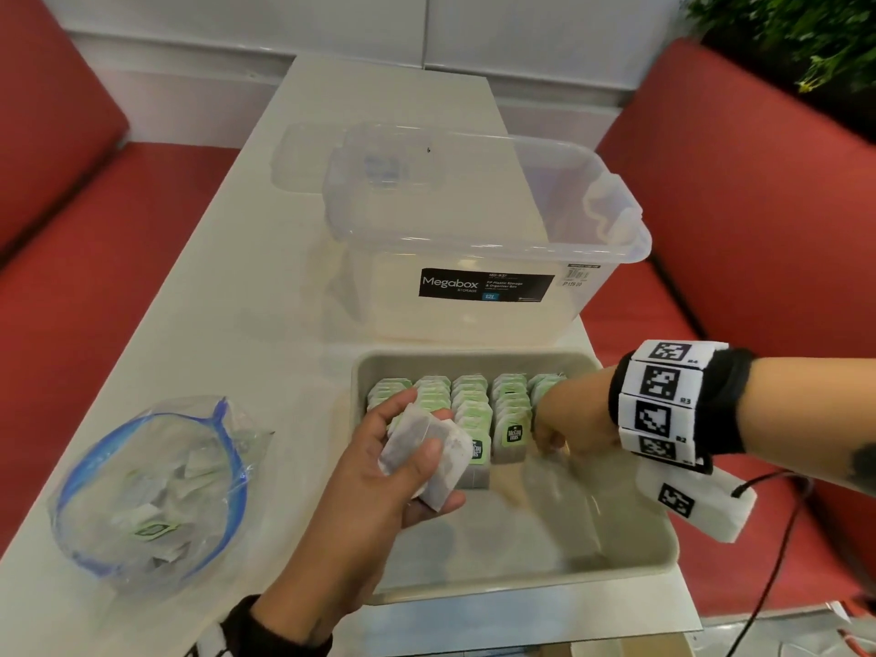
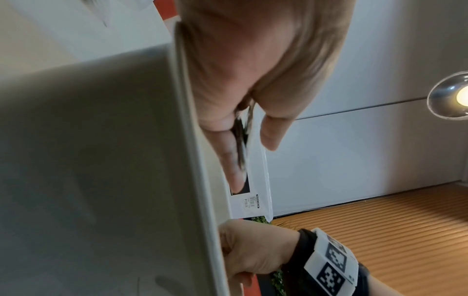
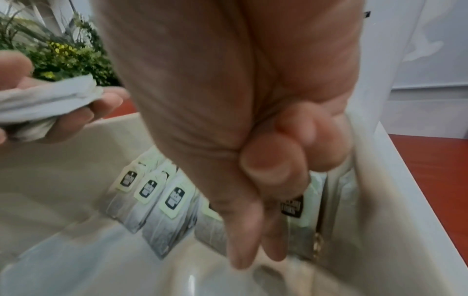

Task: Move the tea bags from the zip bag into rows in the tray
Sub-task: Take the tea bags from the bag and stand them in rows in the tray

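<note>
Left hand (image 1: 379, 471) gripped a small stack of tea bags (image 1: 429, 448) over the tray (image 1: 630, 557), near its left edge. Right hand (image 1: 569, 419) reached down inside the tray at the rightmost row of bags (image 1: 545, 386), fingers curled; whether it pinched one, cannot tell. Five rows (image 1: 469, 400) sat against the tray's far wall. Zip bag (image 1: 151, 490) lay left of tray, bags inside. Clear storage box (image 1: 474, 230) stood just behind the tray.

Even, soft indoor light fills the head view; the long white counter (image 1: 227, 277) bows with wide-angle distortion and edges smear. In the left wrist view a round ceiling lamp (image 2: 453, 96) glares at the right edge, and the near palm is blurred. The right wrist view is motion-blurred, with pale glare on the beige plastic tray (image 3: 192, 280) floor.
</note>
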Tool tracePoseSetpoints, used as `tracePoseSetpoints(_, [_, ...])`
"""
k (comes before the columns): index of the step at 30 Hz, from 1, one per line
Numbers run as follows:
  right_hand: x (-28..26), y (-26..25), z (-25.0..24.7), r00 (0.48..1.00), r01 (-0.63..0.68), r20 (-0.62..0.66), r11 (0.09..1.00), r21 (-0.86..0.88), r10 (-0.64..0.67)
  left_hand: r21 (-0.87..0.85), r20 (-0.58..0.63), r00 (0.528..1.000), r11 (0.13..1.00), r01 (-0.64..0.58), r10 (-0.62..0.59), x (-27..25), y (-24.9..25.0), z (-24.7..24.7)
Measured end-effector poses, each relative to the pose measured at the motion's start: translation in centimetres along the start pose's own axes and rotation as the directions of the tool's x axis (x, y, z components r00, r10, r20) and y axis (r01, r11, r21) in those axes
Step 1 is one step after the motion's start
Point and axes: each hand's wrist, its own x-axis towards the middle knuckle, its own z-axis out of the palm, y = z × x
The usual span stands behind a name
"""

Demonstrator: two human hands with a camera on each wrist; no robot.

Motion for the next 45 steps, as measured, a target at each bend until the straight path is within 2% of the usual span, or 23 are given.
tracePoseSetpoints(3, [-0.3, 1.2, -0.2, 0.998, 0.068, -0.024, 0.99, 0.12, -0.065, -0.076, 0.025, 0.998, 0.996, 0.052, -0.05, 0.1, 0.5, -0.1])
tracePoseSetpoints(9, [-2.1, 2.8, 0.1, 0.997, 0.038, -0.076, 0.961, 0.275, -0.018, -0.13, 0.079, 0.99, 0.983, 0.128, -0.119, -0.1, 1.0, 0.0])
tracePoseSetpoints(12, [-3.4, 2.6, -0.6, 0.974, 0.093, -0.225, 0.936, 0.341, -0.015, -0.179, 0.141, 0.978, 0.968, 0.176, -0.152, -0.2, 1.1, 0.2])
tracePoseSetpoints(13, [-3.9, 2.3, -1.0, 0.944, 0.159, -0.33, 0.906, 0.392, -0.023, -0.196, 0.164, 0.973, 0.962, 0.192, -0.161, -0.3, 1.1, 0.3])
tracePoseSetpoints(14, [-4.5, 1.8, -1.4, 0.888, 0.25, -0.46, 0.871, 0.423, -0.031, -0.209, 0.181, 0.969, 0.956, 0.205, -0.168, -0.3, 1.1, 0.4])
tracePoseSetpoints(16, [-5.9, 0.0, -2.2, 0.722, 0.451, -0.69, 0.798, 0.4, -0.062, -0.249, 0.214, 0.961, 0.942, 0.226, -0.174, -0.4, 1.1, 0.6])
tracePoseSetpoints(17, [-6.6, -1.1, -2.5, 0.652, 0.533, -0.753, 0.76, 0.372, -0.089, -0.284, 0.23, 0.958, 0.93, 0.233, -0.17, -0.4, 1.1, 0.7])
tracePoseSetpoints(18, [-7.4, -2.3, -2.7, 0.609, 0.586, -0.785, 0.734, 0.343, -0.119, -0.325, 0.249, 0.955, 0.916, 0.236, -0.158, -0.4, 1.2, 0.9])
tracePoseSetpoints(19, [-8.0, -3.4, -2.7, 0.586, 0.61, -0.797, 0.726, 0.318, -0.144, -0.359, 0.274, 0.952, 0.903, 0.234, -0.137, -0.5, 1.3, 1.0])
tracePoseSetpoints(23, [-8.3, -6.8, -1.6, 0.581, 0.483, -0.8, 0.854, 0.193, -0.149, -0.424, 0.309, 0.947, 0.877, 0.224, -0.092, -1.0, 1.9, 1.8])
tracePoseSetpoints(26, [-7.9, -7.5, -1.1, 0.556, 0.451, -0.817, 0.881, 0.142, -0.153, -0.441, 0.251, 0.96, 0.868, 0.228, -0.124, -1.2, 2.0, 2.1])
tracePoseSetpoints(33, [-8.4, -7.1, -1.1, 0.551, 0.46, -0.827, 0.869, 0.184, -0.116, -0.435, 0.23, 0.964, 0.873, 0.222, -0.13, -1.3, 1.8, 2.7])
tracePoseSetpoints(36, [-8.9, -6.3, -1.8, 0.531, 0.437, -0.847, 0.865, 0.249, -0.025, -0.361, 0.217, 0.966, 0.907, 0.215, -0.143, -1.3, 1.6, 3.1])
tracePoseSetpoints(41, [-8.8, -2.7, -4.0, 0.506, 0.502, -0.854, 0.766, 0.401, 0.116, -0.273, 0.144, 0.98, 0.947, 0.17, -0.135, -0.9, 0.8, 3.4])
tracePoseSetpoints(43, [-8.6, -1.4, -4.6, 0.534, 0.494, -0.835, 0.752, 0.437, 0.135, -0.231, 0.134, 0.984, 0.962, 0.143, -0.115, -0.7, 0.3, 3.2])
tracePoseSetpoints(45, [-8.4, -0.3, -5.0, 0.59, 0.458, -0.798, 0.761, 0.459, 0.127, -0.169, 0.124, 0.99, 0.982, 0.085, -0.064, -0.7, 0.2, 3.0])
